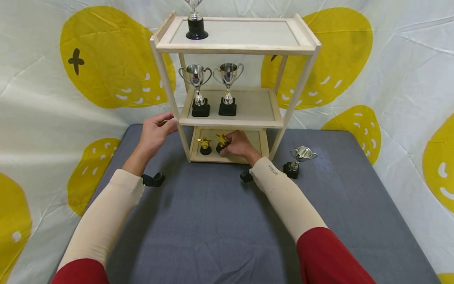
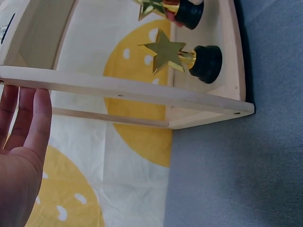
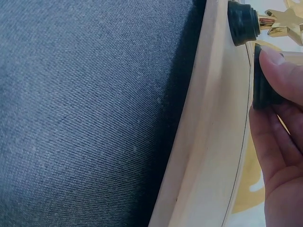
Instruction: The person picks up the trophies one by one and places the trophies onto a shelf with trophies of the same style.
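While one gold star is in hand, one silver cup stands off the rack

Although most of the trophies in view stand on the wooden rack point(image 1: 234, 49), the work looks unfinished. At the bottom shelf point(image 1: 213, 160), the right hand point(image 1: 241, 145) pinches the held star trophy point(image 1: 222, 139) by its black base, thumb on one side and fingers on the other. Whether that base touches the shelf cannot be told. Just to its left, the other star trophy point(image 1: 205, 149) stands free of any hand.

The left hand point(image 1: 156, 132) grasps nothing: its fingers are extended, and the fingertips appear to touch the left post point(image 1: 165, 79) near the level of the middle shelf point(image 1: 255, 104).

Higher up, the placing seems done as far as these items go. The left cup point(image 1: 199, 98) and the right cup point(image 1: 228, 98) stand side by side on the left half of the middle shelf, and a tall trophy point(image 1: 196, 27), cut off by the frame, stands at the left of the top shelf point(image 1: 248, 33).

What appears left is the release of the held star, and the loose cup point(image 1: 300, 156) on the grey cloth point(image 1: 205, 221), to the right of the rack. A scrap of gold shows beside the right sleeve point(image 1: 276, 193), too hidden to identify.
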A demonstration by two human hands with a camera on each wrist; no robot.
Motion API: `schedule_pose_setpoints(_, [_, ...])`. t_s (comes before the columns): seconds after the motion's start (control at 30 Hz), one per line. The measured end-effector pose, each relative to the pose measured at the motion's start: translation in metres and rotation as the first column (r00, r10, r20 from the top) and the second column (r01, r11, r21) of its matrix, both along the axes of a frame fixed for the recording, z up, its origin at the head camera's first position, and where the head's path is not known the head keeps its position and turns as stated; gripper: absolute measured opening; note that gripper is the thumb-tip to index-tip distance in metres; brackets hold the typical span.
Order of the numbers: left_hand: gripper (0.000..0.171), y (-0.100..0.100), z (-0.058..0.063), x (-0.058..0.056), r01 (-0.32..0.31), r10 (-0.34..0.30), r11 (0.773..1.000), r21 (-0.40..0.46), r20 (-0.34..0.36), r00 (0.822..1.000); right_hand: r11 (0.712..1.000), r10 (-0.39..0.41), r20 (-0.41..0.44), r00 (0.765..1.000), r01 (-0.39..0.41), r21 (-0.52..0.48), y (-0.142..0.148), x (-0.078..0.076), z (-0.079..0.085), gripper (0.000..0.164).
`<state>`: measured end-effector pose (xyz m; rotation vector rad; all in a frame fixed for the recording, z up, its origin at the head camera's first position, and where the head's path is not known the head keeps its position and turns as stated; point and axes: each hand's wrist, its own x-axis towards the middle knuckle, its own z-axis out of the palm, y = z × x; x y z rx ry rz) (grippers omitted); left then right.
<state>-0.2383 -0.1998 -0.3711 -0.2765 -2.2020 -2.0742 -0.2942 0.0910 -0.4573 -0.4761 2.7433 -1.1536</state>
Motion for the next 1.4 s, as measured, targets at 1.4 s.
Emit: schedule_pose_setpoints(1.4, [0.043, 0.001, 0.000, -0.001, -0.016, 0.016, 0.999, -0.044, -0.006, 1.000, 0.998, 0.020, 0.022, 1.000, -0.021, 0.064, -0.003, -0.004, -0.010, 0.028])
